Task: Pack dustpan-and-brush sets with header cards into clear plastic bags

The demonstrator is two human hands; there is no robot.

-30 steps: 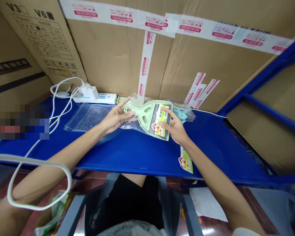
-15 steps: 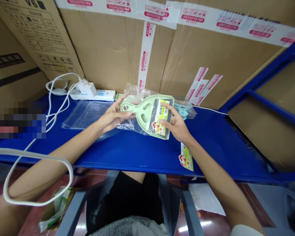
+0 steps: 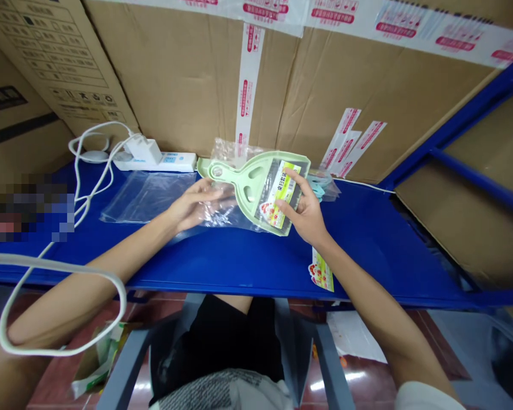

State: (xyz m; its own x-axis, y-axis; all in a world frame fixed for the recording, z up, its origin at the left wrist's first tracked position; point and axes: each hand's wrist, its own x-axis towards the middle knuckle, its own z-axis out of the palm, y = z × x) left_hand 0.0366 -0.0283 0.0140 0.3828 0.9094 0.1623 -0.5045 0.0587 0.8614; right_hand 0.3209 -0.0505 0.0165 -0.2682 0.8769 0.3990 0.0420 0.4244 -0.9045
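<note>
A pale green dustpan (image 3: 250,185) with a dark-bristled brush in its pan is held up over the blue table. My right hand (image 3: 305,213) grips its wide end, with fingers pressed on a yellow and white printed card (image 3: 280,193). My left hand (image 3: 199,205) is just below the handle, its fingers partly hidden by a crumpled clear plastic bag (image 3: 222,213); what it pinches is unclear. Another printed card (image 3: 322,270) lies near the table's front edge, beside my right forearm. Light blue items (image 3: 318,185) in clear wrap lie behind my right hand.
Flat clear bags (image 3: 149,196) lie on the blue table (image 3: 239,262), left of centre. Behind them is a white power strip (image 3: 177,162) with plugs. A white cable (image 3: 122,307) loops over my left forearm. Cardboard boxes (image 3: 175,85) wall the back; a blue frame (image 3: 474,176) stands right.
The dustpan has tilted and risen slightly, its handle moving left. My left hand has slipped from on the handle to below it. The camera view has shifted a little.
</note>
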